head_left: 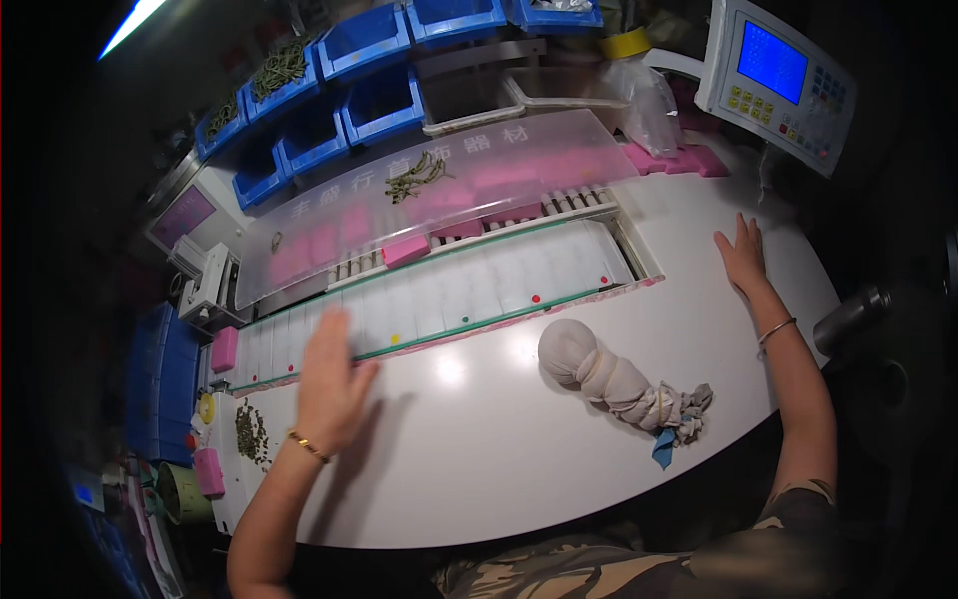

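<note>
Above the white table [469,469], my left hand [334,384] is raised with fingers stretched out and thumb apart, holding nothing. It is close to the near edge of a long white panel [449,285] with a green rim and small coloured dots. My right hand [740,258] reaches over the table's right side, its fingers spread and empty. Between my hands lies a bundle of pale cloth [614,384], round at one end, bound with bands, with loose cloth and a blue scrap at the other. Small dark green bits [251,434] are scattered near the left edge.
A clear plastic cover [339,235] slants behind the panel, with green strands [417,178] on it and pink blocks under it. Blue bins [364,45] line the back. A control box with a blue screen [773,60] stands far right. A dark cylinder [851,317] juts beside my right forearm.
</note>
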